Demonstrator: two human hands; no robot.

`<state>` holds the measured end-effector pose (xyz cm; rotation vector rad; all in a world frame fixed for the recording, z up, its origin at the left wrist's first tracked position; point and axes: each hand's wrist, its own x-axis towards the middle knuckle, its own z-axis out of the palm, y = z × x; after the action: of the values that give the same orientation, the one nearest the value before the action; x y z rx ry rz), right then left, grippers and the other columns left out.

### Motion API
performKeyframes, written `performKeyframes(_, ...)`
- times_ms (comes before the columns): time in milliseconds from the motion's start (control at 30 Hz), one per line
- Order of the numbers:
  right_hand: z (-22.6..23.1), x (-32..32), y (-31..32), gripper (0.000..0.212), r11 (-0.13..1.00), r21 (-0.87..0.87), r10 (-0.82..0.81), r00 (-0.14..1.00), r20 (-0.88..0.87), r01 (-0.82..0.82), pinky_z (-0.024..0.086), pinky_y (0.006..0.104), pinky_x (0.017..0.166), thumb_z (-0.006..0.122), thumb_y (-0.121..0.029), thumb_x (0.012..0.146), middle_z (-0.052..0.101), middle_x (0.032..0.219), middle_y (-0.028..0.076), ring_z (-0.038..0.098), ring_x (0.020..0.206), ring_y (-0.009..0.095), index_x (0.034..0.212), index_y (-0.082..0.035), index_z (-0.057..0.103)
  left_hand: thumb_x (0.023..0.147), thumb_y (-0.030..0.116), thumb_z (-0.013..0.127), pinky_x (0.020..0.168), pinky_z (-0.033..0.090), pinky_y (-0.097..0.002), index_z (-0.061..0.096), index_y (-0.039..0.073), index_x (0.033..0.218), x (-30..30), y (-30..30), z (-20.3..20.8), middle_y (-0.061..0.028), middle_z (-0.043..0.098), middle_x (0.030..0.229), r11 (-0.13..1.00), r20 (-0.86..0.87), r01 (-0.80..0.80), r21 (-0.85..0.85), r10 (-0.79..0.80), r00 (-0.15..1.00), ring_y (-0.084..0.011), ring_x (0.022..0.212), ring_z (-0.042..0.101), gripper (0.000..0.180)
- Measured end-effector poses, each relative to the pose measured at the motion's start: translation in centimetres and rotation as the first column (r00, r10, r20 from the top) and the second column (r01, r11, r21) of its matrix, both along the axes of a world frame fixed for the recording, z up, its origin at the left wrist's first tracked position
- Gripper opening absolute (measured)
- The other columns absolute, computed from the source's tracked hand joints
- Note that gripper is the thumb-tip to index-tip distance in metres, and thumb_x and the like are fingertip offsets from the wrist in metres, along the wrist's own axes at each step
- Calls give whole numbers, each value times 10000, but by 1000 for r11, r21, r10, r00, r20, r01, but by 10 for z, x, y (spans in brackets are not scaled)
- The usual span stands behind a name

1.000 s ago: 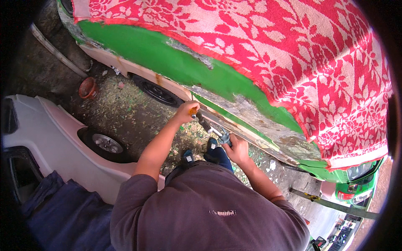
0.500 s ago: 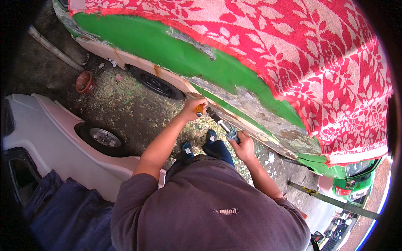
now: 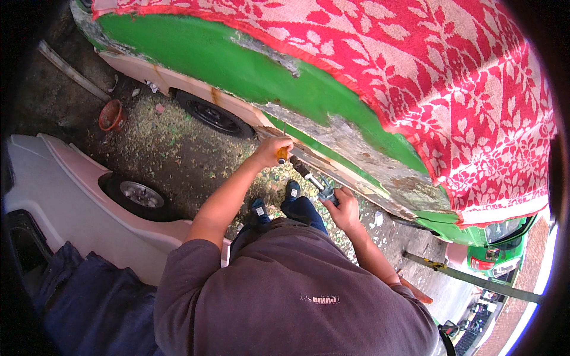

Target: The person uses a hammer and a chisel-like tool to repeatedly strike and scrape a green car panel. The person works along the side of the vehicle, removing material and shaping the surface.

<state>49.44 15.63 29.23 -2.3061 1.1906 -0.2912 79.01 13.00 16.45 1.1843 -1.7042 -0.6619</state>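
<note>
My left hand (image 3: pixel 271 149) is closed around the amber handle of a screwdriver (image 3: pixel 282 155). Its thin shaft points away toward the lower side of a green and cream car body (image 3: pixel 237 77). In my right hand (image 3: pixel 344 207) is a blowtorch (image 3: pixel 311 179) with a dark nozzle, a bright metal tube and a grey-blue body. The nozzle points up and left, ending close to the screwdriver handle. Beyond both hands, the car's lower panel (image 3: pixel 350 139) shows bare, patchy grey and brown areas where the paint is gone. Whether a flame burns cannot be made out.
A red and pale floral cloth (image 3: pixel 415 77) drapes over the car. Behind me on the left stands a pale car (image 3: pixel 77 184) with dark blue cloth (image 3: pixel 101 302) on it. Paint flakes (image 3: pixel 166 133) litter the ground, near a reddish bucket (image 3: pixel 111 115). A dark post (image 3: pixel 469 276) lies across the right.
The view has shifted slightly. Both hands keep their grips, and the blowtorch nozzle stays close to the screwdriver handle.
</note>
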Motion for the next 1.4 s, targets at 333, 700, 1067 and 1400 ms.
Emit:
performKeyframes(333, 2, 1, 1, 341, 992, 100, -67, 995, -72, 74, 465, 488, 592, 718, -334, 824, 606, 699, 219, 614, 666, 427, 830, -23, 577, 731, 14, 649, 604, 427, -343, 448, 73, 809, 6, -1, 5, -72, 493, 721, 998, 0, 3, 64, -3, 1000, -233, 644, 511, 224)
performKeyframes(700, -17, 21, 2, 299, 983, -107, 133, 984, -121, -146, 509, 478, 574, 687, -275, 846, 637, 725, 185, 640, 647, 392, 924, -31, 535, 679, 1, 690, 596, 444, -343, 442, 82, 790, 4, -11, 1, -84, 526, 698, 998, -77, -21, 64, 26, 997, -232, 643, 553, 284)
performKeyframes(1067, -20, 20, -4, 268, 977, -146, 150, 986, -69, -158, 488, 483, 557, 705, -226, 826, 617, 710, 185, 623, 632, 401, 920, -37, 540, 725, -20, 644, 569, 428, -314, 451, 72, 785, 1, -12, 10, -56, 486, 668, 985, -230, 19, 171, 21, 973, -156, 614, 525, 222)
performKeyframes(1400, -12, 20, -8, 256, 985, -104, 137, 990, -35, -140, 494, 491, 569, 693, -208, 835, 614, 703, 209, 621, 646, 424, 893, -25, 524, 749, 16, 646, 578, 423, -324, 461, 72, 801, 5, -20, 6, -90, 524, 680, 975, -172, -25, 221, 64, 983, -212, 612, 536, 200)
